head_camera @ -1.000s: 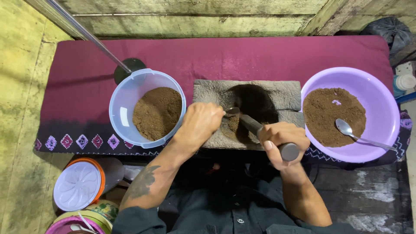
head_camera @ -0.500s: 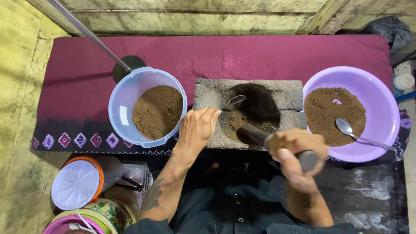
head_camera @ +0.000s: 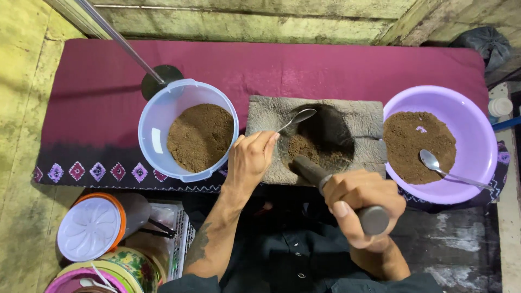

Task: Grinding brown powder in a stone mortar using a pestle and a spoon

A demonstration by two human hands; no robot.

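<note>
Two hands work at a grey stone block (head_camera: pixel 271 111) that sits on a dark red cloth (head_camera: pixel 325 65), near the cloth's front edge and about in the middle. The block has a round hole with brown powder (head_camera: pixel 309 147) in it. The left hand (head_camera: pixel 251 157) holds a small metal spoon (head_camera: pixel 296 118) with its fingertips; the spoon's bowl is over the back rim of the hole. The right hand (head_camera: pixel 358 206) is wrapped tight around a dark pestle (head_camera: pixel 325 176), and the tip of the pestle is down in the powder.

Just left of the block stands a pale blue tub (head_camera: pixel 154 135) with brown powder inside. Near the right edge of the cloth sits a purple bowl (head_camera: pixel 472 135) with more brown powder and a second spoon (head_camera: pixel 442 169) lying in it. In front of the cloth's left corner, lower down, is a round white lid with an orange rim (head_camera: pixel 89 228), and beside it a tin with flowers painted on it (head_camera: pixel 135 263).
</note>
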